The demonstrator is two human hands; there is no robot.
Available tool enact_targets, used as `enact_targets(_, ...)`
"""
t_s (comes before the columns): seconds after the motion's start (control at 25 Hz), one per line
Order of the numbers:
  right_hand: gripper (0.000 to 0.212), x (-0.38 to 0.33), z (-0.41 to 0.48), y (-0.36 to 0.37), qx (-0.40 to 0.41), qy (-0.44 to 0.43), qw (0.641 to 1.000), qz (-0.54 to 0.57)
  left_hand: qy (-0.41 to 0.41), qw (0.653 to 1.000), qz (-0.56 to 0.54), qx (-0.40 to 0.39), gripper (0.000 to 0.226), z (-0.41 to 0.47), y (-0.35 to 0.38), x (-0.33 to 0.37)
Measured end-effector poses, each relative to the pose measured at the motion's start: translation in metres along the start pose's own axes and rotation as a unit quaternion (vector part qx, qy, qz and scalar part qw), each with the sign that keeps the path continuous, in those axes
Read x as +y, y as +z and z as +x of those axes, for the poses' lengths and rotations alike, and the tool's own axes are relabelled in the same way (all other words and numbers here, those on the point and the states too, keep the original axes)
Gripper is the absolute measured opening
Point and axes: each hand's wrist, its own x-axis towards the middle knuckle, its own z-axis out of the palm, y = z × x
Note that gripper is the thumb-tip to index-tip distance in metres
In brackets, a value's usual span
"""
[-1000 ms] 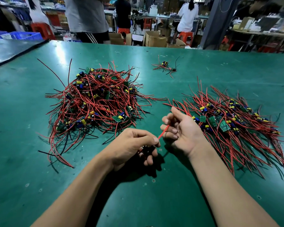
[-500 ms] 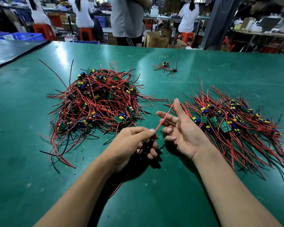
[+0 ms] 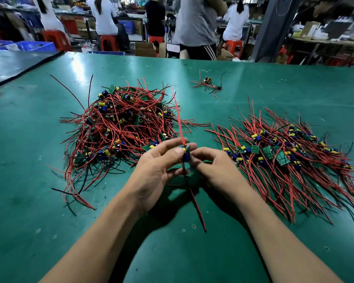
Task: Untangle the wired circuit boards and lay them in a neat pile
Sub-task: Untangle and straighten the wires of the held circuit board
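Grip: left hand (image 3: 155, 170) and right hand (image 3: 215, 168) both pinch one small board (image 3: 186, 153) by curled fingertips, above the table (image 3: 29, 160)
Wires: one red wire (image 3: 178, 117) stands up, others hang down — soft, light
Hold: the stiff board edge; joints probably fragile
Piles: tangled heap (image 3: 121, 127) left, neat pile (image 3: 284, 156) right
Containers: blue crate (image 3: 29, 45), cardboard box (image 3: 144, 49) far behind — content hidden
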Motion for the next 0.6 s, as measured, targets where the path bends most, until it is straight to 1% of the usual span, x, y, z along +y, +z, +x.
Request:
enact_targets(0.08, 0.015, -0.004, -0.006, 0.003, -0.044, -0.025, 0.998, -0.039, 0.023, 0.999, 0.018, 0.026, 0.037, 0.0, 0.0, 0.001)
enact_targets(0.12, 0.018, -0.006, -0.009, 0.006, -0.052, -0.03, 0.997, -0.048, 0.03, 0.998, 0.024, 0.041, 0.036, 0.0, -0.001, 0.001)
enact_targets(0.2, 0.03, -0.011, -0.014, 0.012, -0.054, -0.038, 0.997, -0.047, 0.033, 0.997, 0.02, 0.061, 0.03, 0.001, -0.002, 0.002)
enact_targets(0.28, 0.038, -0.015, -0.018, 0.018, -0.047, -0.049, 0.997, -0.021, 0.02, 0.998, -0.008, 0.061, 0.023, 0.0, -0.002, 0.003)
enact_targets(0.36, 0.031, -0.021, -0.021, 0.022, -0.027, -0.09, 0.995, -0.014, 0.023, 0.997, -0.027, 0.061, 0.023, 0.0, -0.002, 0.003)
enact_targets(0.4, 0.027, -0.024, -0.021, 0.024, -0.016, -0.111, 0.994, -0.003, 0.031, 0.997, -0.031, 0.065, 0.027, 0.0, -0.001, 0.003)
enact_targets(0.48, 0.027, -0.028, -0.021, 0.028, 0.002, -0.111, 0.991, 0.07, 0.043, 0.996, -0.038, 0.07, 0.038, 0.001, 0.0, 0.003)
enact_targets(0.52, 0.027, -0.03, -0.021, 0.029, 0.007, -0.092, 0.988, 0.126, 0.047, 0.996, -0.041, 0.065, 0.041, 0.001, 0.001, 0.003)
enact_targets(0.6, 0.027, -0.033, -0.018, 0.028, 0.008, -0.044, 0.969, 0.242, 0.049, 0.997, -0.048, 0.044, 0.043, 0.0, 0.002, 0.004)
